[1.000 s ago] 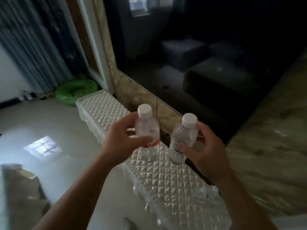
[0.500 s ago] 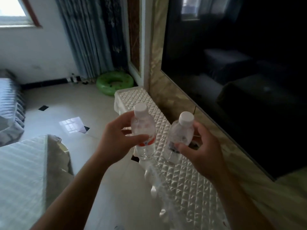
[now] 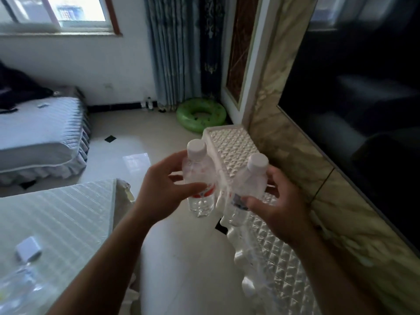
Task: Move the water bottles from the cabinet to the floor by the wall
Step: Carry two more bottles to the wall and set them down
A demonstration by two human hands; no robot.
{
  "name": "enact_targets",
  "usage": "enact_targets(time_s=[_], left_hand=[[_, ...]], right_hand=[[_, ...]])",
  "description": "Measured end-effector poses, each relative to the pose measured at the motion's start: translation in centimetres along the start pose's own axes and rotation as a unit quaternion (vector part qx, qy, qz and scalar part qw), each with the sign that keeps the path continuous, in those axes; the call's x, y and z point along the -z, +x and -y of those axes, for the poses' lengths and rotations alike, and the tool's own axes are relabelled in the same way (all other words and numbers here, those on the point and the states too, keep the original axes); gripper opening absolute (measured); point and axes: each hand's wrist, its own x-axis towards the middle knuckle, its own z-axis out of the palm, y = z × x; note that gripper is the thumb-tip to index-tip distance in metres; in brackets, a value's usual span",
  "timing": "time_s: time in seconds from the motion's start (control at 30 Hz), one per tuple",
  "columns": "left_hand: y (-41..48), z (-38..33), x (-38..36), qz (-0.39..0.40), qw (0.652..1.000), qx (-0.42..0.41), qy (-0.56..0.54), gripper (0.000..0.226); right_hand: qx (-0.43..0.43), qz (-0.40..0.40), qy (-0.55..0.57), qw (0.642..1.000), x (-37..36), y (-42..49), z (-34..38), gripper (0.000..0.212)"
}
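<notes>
Left hand (image 3: pixel 159 196) fingers clasping red-label bottle (image 3: pixel 200 178), right hand (image 3: pixel 279 205) fingers clasping blue-label bottle (image 3: pixel 247 189), both upright, side by side above cabinet (image 3: pixel 236 144) edge and floor (image 3: pixel 188 258)

A single head-worn wide-angle camera looks forward and down from the person's eye height, straight lines bowing toward the frame edges. Both forearms enter from 6 o'clock, with the left hand (image 3: pixel 166 192) and right hand (image 3: pixel 278 205) close to the lens near centre. The tiled floor (image 3: pixel 181 258) runs away toward 12 o'clock, where a window (image 3: pixel 75 12) sits in the far wall. No second view overlaps it.
</notes>
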Motion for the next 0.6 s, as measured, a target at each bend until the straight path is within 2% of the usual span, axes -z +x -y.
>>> enact_targets(time_s=[0.3,0.6], left_hand=[[5.7,3.1,4.4,-0.057,0.998,0.04,-0.006,0.069],[16.0,5.0,6.7,-0.125,0.991,0.049,0.014,0.069]], right_hand=[[0.025,0.054,0.014,0.998,-5.7,10.3,-0.6,0.069],[0.059,0.123,0.049,0.989,-9.2,24.8,-1.7,0.072]])
